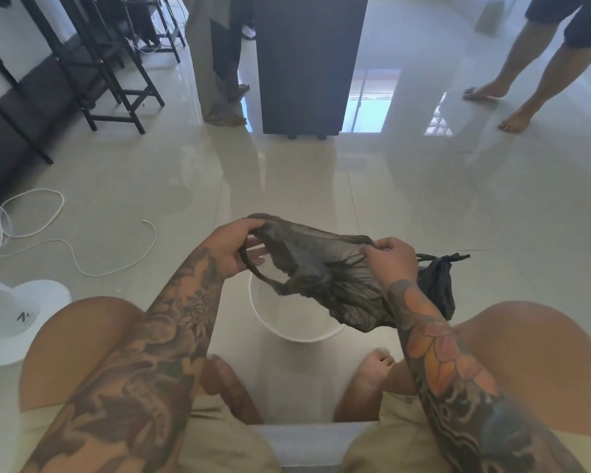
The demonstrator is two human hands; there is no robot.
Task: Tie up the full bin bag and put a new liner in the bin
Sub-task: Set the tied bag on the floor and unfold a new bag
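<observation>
Both hands, left hand [234, 245] and right hand [391, 256], pinch a thin grey plastic liner [325, 271] above the round white bin [289, 331]; a knotted dark bag [439, 285], apparently full, lies right.

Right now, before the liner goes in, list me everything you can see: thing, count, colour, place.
liner: 1, thin dark grey, held spread above the bin
bin: 1, white, on the floor between the feet, no liner in it yet
tied bag: 1, black, on the floor right of the bin, behind the right forearm
fan: 1, white, floor at far left
cord: 1, white, looped on the floor at left
cabinet: 1, dark, standing at top centre
stools: several, black frames, top left
bystanders: 2, barefoot, legs only, top centre and top right
left hand: grips the liner's left edge
right hand: pinches the liner's right edge
</observation>
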